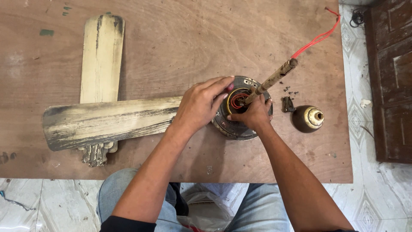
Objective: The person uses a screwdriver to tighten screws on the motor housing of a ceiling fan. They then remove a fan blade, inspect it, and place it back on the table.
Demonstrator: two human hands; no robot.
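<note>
The left hand lies curled over the near-left rim of a ceiling fan motor, fingers bent and pressed down on the housing, fingertips reaching toward the exposed red and copper windings at its centre. The right hand sits just beside it on the motor's right rim, fingers closed around the foot of the downrod, which slants up and away from the hand with a red wire trailing off its far end. Judging by this grip, the work goes best with the left hand holding the housing flat on the table while the right keeps the rod from levering sideways (the windings look easy to nick). Right of the right hand lie small screws, a dark bracket and a brass canopy cup. Left of the left hand, a worn cream fan blade stretches out, crossing over a second blade.
</note>
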